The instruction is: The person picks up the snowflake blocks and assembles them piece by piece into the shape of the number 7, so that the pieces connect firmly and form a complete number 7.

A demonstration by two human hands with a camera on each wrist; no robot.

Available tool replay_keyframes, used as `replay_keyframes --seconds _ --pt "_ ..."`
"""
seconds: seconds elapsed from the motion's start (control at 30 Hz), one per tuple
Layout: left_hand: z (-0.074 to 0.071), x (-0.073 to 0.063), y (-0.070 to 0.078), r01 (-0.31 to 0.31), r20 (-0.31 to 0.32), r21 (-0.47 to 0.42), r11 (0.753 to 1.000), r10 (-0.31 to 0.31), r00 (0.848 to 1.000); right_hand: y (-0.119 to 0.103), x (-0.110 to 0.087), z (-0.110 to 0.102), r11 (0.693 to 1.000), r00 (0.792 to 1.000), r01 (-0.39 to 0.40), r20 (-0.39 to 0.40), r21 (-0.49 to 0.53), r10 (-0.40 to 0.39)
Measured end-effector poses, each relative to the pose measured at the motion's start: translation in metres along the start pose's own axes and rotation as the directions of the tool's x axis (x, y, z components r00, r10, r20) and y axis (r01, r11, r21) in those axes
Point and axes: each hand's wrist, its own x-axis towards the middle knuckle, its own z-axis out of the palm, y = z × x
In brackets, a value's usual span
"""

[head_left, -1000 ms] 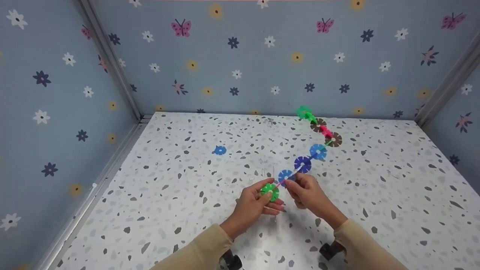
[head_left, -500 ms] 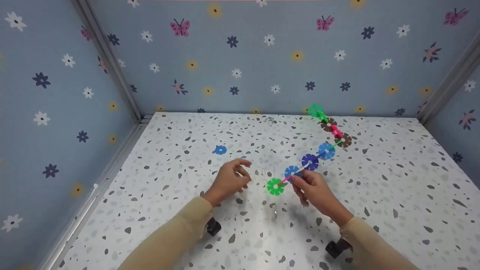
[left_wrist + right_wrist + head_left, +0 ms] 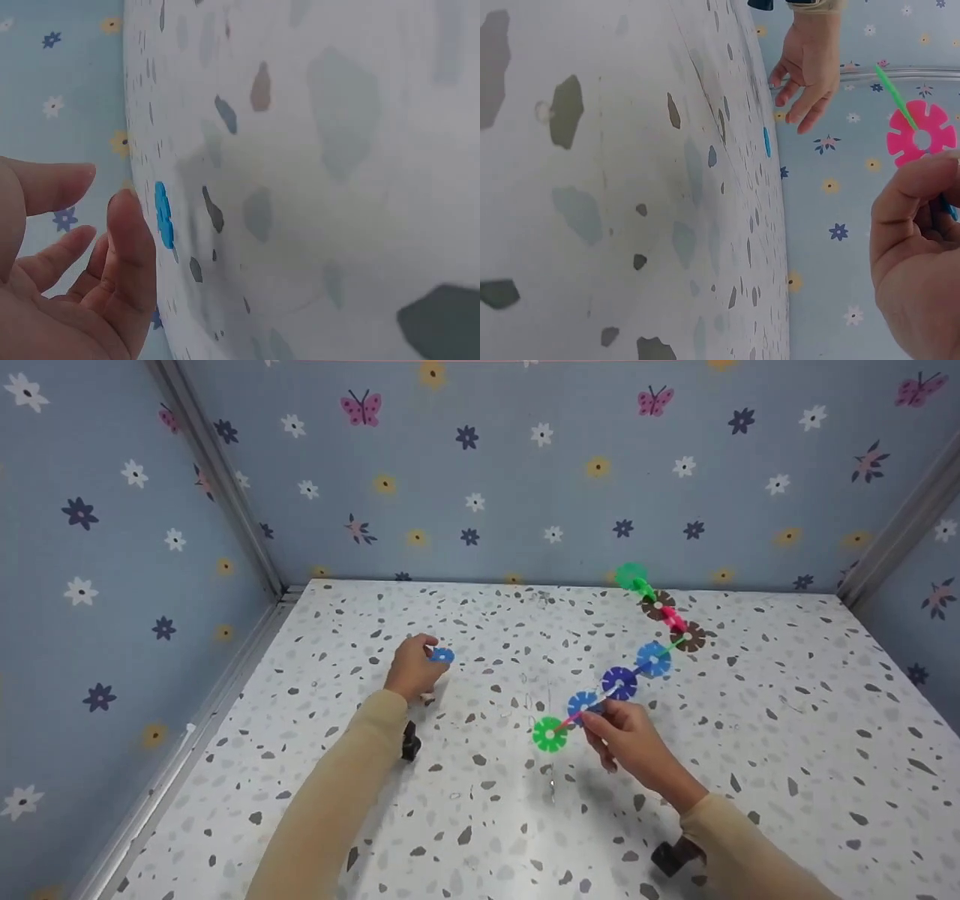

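My right hand [image 3: 628, 736] pinches a chain of notched plastic snowflake discs [image 3: 619, 684] near its lower end and holds it up. The chain runs from a green disc [image 3: 550, 734] through blue, brown and red discs to a green one at the far end. In the right wrist view a pink disc [image 3: 901, 142] shows above the fingers, joined to a green disc [image 3: 894, 94] seen edge-on. My left hand [image 3: 412, 669] hovers beside a loose blue snowflake disc [image 3: 442, 655] on the table. The left wrist view shows its fingers spread and apart from that disc [image 3: 163, 215].
The white speckled table [image 3: 480, 825] meets a blue flowered wall panel [image 3: 510, 510] at the back. Another panel [image 3: 90, 645] with a metal rail [image 3: 225, 487] stands at the left.
My left hand has let go of the chain's green end disc and moved left and forward to the loose blue disc. The right hand, holding the chain, shifted slightly right, then stayed put.
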Motion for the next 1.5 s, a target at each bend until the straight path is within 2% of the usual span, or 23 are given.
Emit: replay_keyframes --seconds 0.1,0.27,0.4,0.53,0.63,0.73,0.83,0.97,1.07,1.2,1.27,1.37,1.47,1.5 --pt "0.001 0.01 -0.001 0.024 0.007 0.039 0.999 -0.024 1.0 -0.001 0.001 0.0 1.0 1.0 -0.006 -0.004 -0.015 0.006" --pt "0.005 0.022 0.0 0.006 0.007 0.134 0.991 -0.007 1.0 -0.001 0.002 0.002 1.0 1.0 -0.004 -0.014 -0.01 0.003" --pt "0.007 0.027 -0.001 0.016 0.002 0.209 0.978 -0.017 1.0 0.001 0.001 0.004 1.0 1.0 0.013 0.008 -0.006 -0.013" --pt "0.009 0.031 -0.003 0.004 -0.017 0.269 0.963 0.001 1.0 0.001 0.001 0.006 0.999 0.999 0.034 0.015 -0.002 -0.034" --pt "0.009 0.029 -0.004 0.0 -0.032 0.276 0.961 0.009 0.999 0.001 0.001 0.007 0.999 0.999 0.045 0.018 0.0 -0.045" --pt "0.008 0.023 -0.002 0.003 -0.016 0.235 0.972 0.001 1.0 0.0 0.0 0.007 0.999 0.998 0.053 0.017 0.006 -0.053" --pt "0.01 0.011 0.001 -0.02 0.038 0.158 0.987 0.014 0.999 0.0 -0.001 0.006 0.998 0.998 0.056 0.009 0.009 -0.056" --pt "0.018 -0.014 0.011 -0.097 0.145 -0.017 0.995 0.099 0.984 0.001 -0.002 0.004 0.999 0.999 0.052 0.0 0.002 -0.052" --pt "0.024 -0.039 0.019 -0.15 0.219 -0.179 0.972 0.188 0.958 0.0 -0.003 0.004 0.999 0.999 0.036 -0.001 -0.008 -0.036" --pt "0.029 -0.074 0.026 -0.193 0.266 -0.361 0.912 0.299 0.916 -0.003 -0.003 0.004 1.0 1.0 0.022 -0.013 0.0 -0.022" --pt "0.032 -0.09 0.027 -0.212 0.268 -0.431 0.877 0.349 0.898 -0.004 -0.003 0.004 1.0 0.999 0.023 -0.025 0.011 -0.023" --pt "0.037 -0.109 0.027 -0.266 0.238 -0.477 0.838 0.415 0.878 -0.006 -0.004 0.003 1.0 0.999 0.027 -0.046 0.015 -0.027" --pt "0.042 -0.125 0.026 -0.4 0.145 -0.426 0.811 0.498 0.855 -0.007 -0.004 0.004 0.999 0.997 0.034 -0.067 0.021 -0.033" --pt "0.044 -0.129 0.026 -0.461 0.103 -0.385 0.8 0.533 0.84 -0.007 -0.004 0.004 0.999 0.997 0.04 -0.073 0.024 -0.038"
